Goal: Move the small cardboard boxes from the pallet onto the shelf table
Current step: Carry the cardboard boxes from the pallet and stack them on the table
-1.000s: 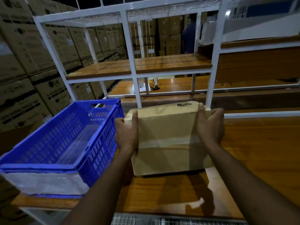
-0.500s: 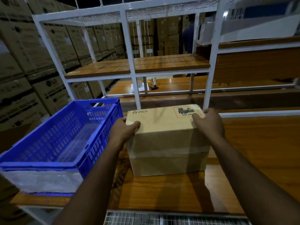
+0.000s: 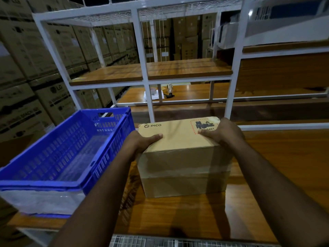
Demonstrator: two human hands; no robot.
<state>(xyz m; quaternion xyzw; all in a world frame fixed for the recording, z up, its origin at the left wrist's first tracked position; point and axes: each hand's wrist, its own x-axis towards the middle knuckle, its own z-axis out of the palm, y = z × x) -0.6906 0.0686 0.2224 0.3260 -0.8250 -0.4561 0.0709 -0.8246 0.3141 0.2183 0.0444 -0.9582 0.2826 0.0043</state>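
A tan cardboard box [image 3: 181,157] at centre frame is showing black "PICO" lettering and a black symbol inside a red dashed border on its top. At lower left a bright blue crate [image 3: 58,150] with slotted, grid-patterned walls is sitting beside it. The table top [image 3: 284,166] is glowing orange-brown with wood grain. The shelf frame [image 3: 142,50] is showing white across the upper frame.

We see both hands, left hand [image 3: 142,142] and right hand [image 3: 223,133], gripping the tan rectangular cardboard box [image 3: 183,157] resting on the wooden shelf table [image 3: 284,166] beside a blue perforated plastic crate [image 3: 67,148].
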